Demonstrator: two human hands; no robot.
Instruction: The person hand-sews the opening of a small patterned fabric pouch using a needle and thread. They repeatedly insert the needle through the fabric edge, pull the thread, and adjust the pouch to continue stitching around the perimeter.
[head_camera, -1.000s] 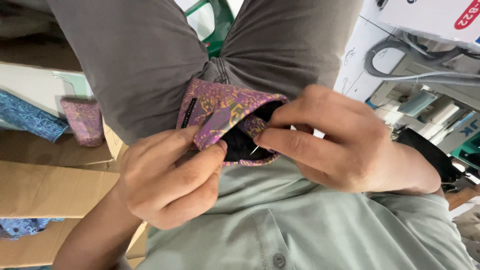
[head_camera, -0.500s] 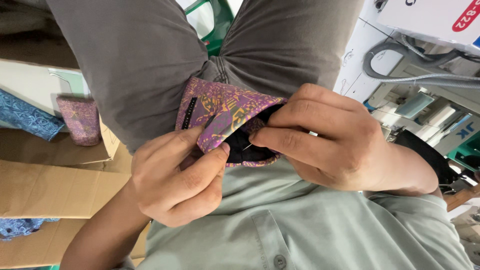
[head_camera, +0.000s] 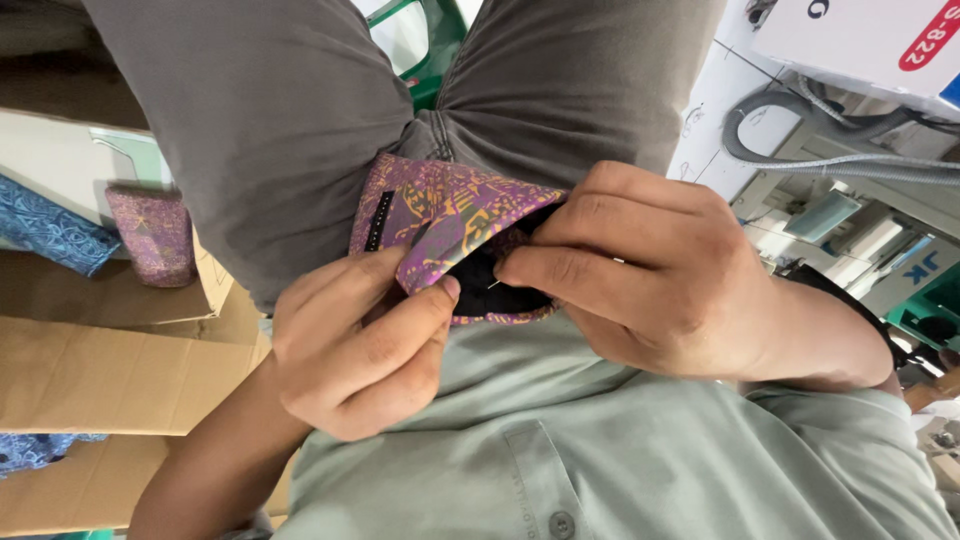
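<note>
A purple patterned fabric piece (head_camera: 440, 215) with a black lining (head_camera: 480, 280) lies on my lap, against grey trousers (head_camera: 300, 120) and a pale green shirt (head_camera: 560, 420). My left hand (head_camera: 350, 350) grips its lower left edge between thumb and fingers. My right hand (head_camera: 650, 270) pinches the opposite edge, with the forefinger pressed along the black lining. A thin metal point, perhaps a needle (head_camera: 492, 285), shows at that fingertip. Both thumbs nearly meet over the lining. A black strip with pale dots (head_camera: 378, 220) runs down the fabric's left side.
Cardboard boxes (head_camera: 110, 380) stand at the left, with a blue patterned cloth (head_camera: 50, 235) and a small purple patterned pouch (head_camera: 150, 235) on them. A white machine with grey cables (head_camera: 800, 140) fills the right. A green chair frame (head_camera: 440, 40) shows between my legs.
My right hand has slid slightly left over the black lining, and my left thumb has come up to meet it. The fabric piece stays on my lap.
</note>
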